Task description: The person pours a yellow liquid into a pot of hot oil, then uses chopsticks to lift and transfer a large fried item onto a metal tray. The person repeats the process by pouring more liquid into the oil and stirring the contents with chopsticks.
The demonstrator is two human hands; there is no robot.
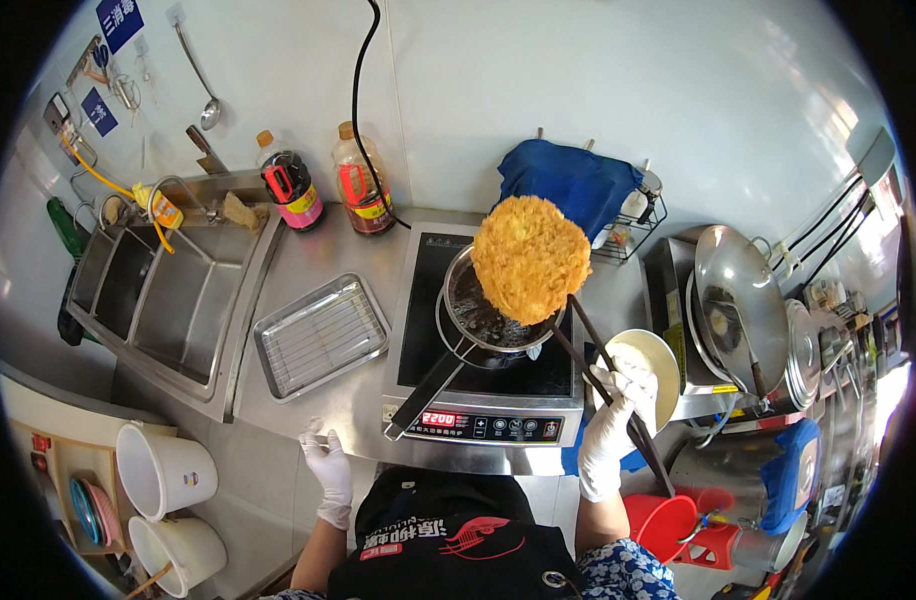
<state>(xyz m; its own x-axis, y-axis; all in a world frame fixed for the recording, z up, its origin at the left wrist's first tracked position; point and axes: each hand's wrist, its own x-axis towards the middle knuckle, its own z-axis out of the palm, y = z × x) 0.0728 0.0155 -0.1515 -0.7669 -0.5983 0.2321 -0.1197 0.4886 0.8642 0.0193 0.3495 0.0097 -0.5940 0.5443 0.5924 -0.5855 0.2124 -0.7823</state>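
Observation:
My right hand (621, 409), in a white glove, is shut on a pair of long dark chopsticks (600, 358). Their tips hold a golden, breaded fried cutlet (531, 259) above a small saucepan (452, 315) of bubbling oil. The cutlet hides part of the pan. Under the pan is an induction cooker (482, 390) with a lit red display; the pan's black handle (426, 396) points toward me. Beside my right hand stands a pale bowl (671, 360), partly covered by it. My gloved left hand (327, 469) is empty near the counter's front edge, fingers apart.
A metal tray with a wire rack (321, 337) lies left of the cooker, before a steel sink (180, 307). Two large sauce bottles (296, 187) stand by the wall. A blue cloth (566, 180) hangs behind the pan. Rightward sits a wok (743, 300); below, a red bucket (660, 525).

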